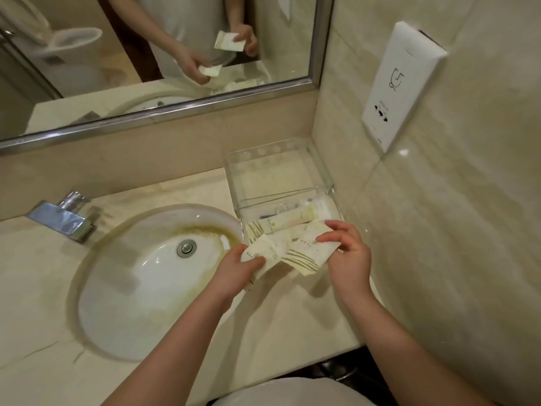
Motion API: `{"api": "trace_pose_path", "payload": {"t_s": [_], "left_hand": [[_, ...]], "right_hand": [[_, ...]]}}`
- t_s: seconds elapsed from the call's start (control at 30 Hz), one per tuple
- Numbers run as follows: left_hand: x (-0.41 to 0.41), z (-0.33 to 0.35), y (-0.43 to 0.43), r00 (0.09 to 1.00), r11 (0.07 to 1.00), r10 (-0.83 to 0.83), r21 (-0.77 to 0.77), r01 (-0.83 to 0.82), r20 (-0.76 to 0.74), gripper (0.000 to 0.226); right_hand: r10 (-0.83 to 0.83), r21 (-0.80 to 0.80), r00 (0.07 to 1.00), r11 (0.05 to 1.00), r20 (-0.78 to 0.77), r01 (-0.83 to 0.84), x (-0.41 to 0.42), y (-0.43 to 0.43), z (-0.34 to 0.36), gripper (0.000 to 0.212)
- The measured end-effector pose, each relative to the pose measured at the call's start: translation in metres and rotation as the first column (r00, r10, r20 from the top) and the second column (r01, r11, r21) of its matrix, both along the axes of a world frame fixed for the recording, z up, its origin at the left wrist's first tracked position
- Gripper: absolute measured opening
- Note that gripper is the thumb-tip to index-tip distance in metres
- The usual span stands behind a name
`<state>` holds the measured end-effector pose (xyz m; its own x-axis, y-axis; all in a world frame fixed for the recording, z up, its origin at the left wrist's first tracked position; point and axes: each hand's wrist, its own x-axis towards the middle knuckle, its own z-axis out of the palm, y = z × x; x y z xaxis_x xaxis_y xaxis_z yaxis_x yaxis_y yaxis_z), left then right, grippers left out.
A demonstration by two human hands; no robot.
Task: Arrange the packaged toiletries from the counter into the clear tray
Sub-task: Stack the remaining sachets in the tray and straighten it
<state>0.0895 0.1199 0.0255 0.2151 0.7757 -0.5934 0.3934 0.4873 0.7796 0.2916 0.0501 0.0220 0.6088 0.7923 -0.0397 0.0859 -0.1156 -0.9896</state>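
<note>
A clear tray (234, 183) stands on the counter in the corner right of the sink. A long cream toothbrush packet (289, 219) and other slim packets lie in its near compartment. My left hand (237, 269) grips a small cream packet (265, 250) with gold stripes, just in front of the tray. My right hand (349, 253) pinches a larger flat cream packet (310, 250) by its right edge, held over the counter at the tray's near edge. The two packets overlap a little. More cream packets lie half hidden beneath them.
An oval white sink (152, 276) with yellow stains fills the counter's left. A chrome tap (63, 215) stands behind it. A mirror (146, 54) covers the back wall. A white socket panel (401, 83) hangs on the right wall. The counter's front edge (336, 351) runs close below my arms.
</note>
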Motion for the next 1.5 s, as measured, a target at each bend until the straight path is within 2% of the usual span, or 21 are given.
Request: {"api": "trace_pose_path", "payload": {"t_s": [0.17,0.33,0.43,0.5,0.57,0.7,0.8,0.87,0.9,0.97,1.0,1.03,1.07,1.1,1.13,1.17,1.27,1.37,1.5], "left_hand": [[0.000,0.004,0.007,1.000,0.999,-0.019,0.041,0.019,0.002,0.016],[-0.003,0.004,0.014,0.999,0.999,-0.005,0.041,0.003,0.034,0.013],[-0.006,0.002,0.017,0.998,0.999,0.026,0.017,-0.027,0.062,0.011],[-0.009,0.001,0.019,0.996,0.999,0.036,0.005,-0.037,0.076,0.012],[-0.010,0.001,0.019,0.994,0.999,0.047,-0.009,-0.046,0.099,0.014],[-0.010,0.000,0.019,0.987,0.998,0.056,-0.037,-0.051,0.150,0.014],[-0.010,-0.002,0.023,0.979,0.995,0.080,-0.079,-0.066,0.187,0.011],[-0.008,-0.002,0.025,0.968,0.987,0.111,-0.138,-0.081,0.227,0.014],[-0.007,-0.002,0.025,0.962,0.983,0.125,-0.162,-0.087,0.243,0.016],[-0.005,-0.001,0.026,0.956,0.978,0.139,-0.186,-0.092,0.258,0.017],[-0.004,-0.001,0.026,0.955,0.978,0.137,-0.190,-0.088,0.262,0.016],[-0.003,-0.002,0.026,0.957,0.979,0.127,-0.186,-0.079,0.260,0.016],[-0.002,-0.003,0.026,0.961,0.982,0.109,-0.176,-0.064,0.254,0.016],[0.000,-0.004,0.027,0.967,0.986,0.082,-0.161,-0.043,0.241,0.017],[0.002,-0.005,0.028,0.971,0.989,0.055,-0.146,-0.021,0.232,0.017],[0.004,-0.004,0.028,0.974,0.991,0.032,-0.134,-0.002,0.226,0.018],[0.008,-0.003,0.032,0.972,0.993,-0.011,-0.108,0.037,0.235,0.020],[0.007,-0.001,0.039,0.967,0.994,0.026,-0.105,0.002,0.255,0.016],[0.006,0.002,0.057,0.969,0.994,0.082,-0.085,-0.064,0.233,0.018]], "right_hand": [[-0.052,0.029,0.995,0.998,-0.080,0.054,0.002,0.001,0.006,0.060],[-0.019,0.012,0.993,1.000,-0.115,0.021,0.006,0.001,0.002,0.037],[-0.112,-0.074,0.976,0.992,-0.186,0.099,0.013,0.002,-0.010,0.030],[-0.207,-0.209,0.974,0.961,-0.096,0.184,0.017,0.008,-0.019,0.023],[-0.229,-0.294,0.973,0.931,-0.012,0.215,0.019,0.018,-0.026,0.020],[-0.082,-0.394,0.988,0.910,0.134,0.129,0.013,0.032,-0.031,0.017],[0.065,-0.481,0.956,0.873,0.286,0.085,0.014,0.037,-0.038,0.015],[0.159,-0.533,0.891,0.840,0.425,0.105,0.015,0.037,-0.041,0.016],[0.199,-0.538,0.818,0.829,0.540,0.153,0.013,0.037,-0.041,0.019],[0.173,-0.439,0.670,0.863,0.721,0.249,0.009,0.034,-0.037,0.024],[0.134,-0.375,0.661,0.896,0.739,0.238,0.004,0.032,-0.033,0.023],[0.124,-0.340,0.723,0.927,0.679,0.161,-0.002,0.030,-0.025,0.021],[0.143,-0.333,0.849,0.942,0.509,0.041,-0.009,0.030,-0.017,0.019],[0.195,-0.343,0.950,0.934,0.244,-0.104,-0.017,0.030,-0.007,0.017],[0.255,-0.346,0.967,0.907,-0.001,-0.240,-0.024,0.032,0.000,0.017],[0.315,-0.350,0.939,0.871,-0.139,-0.344,-0.028,0.033,0.004,0.018],[0.395,-0.362,0.893,0.817,-0.216,-0.448,-0.029,0.036,0.008,0.017],[0.299,-0.326,0.890,0.851,-0.344,-0.411,-0.019,0.035,0.008,0.017],[0.186,-0.324,0.910,0.893,-0.371,-0.314,-0.007,0.033,0.005,0.010]]}}
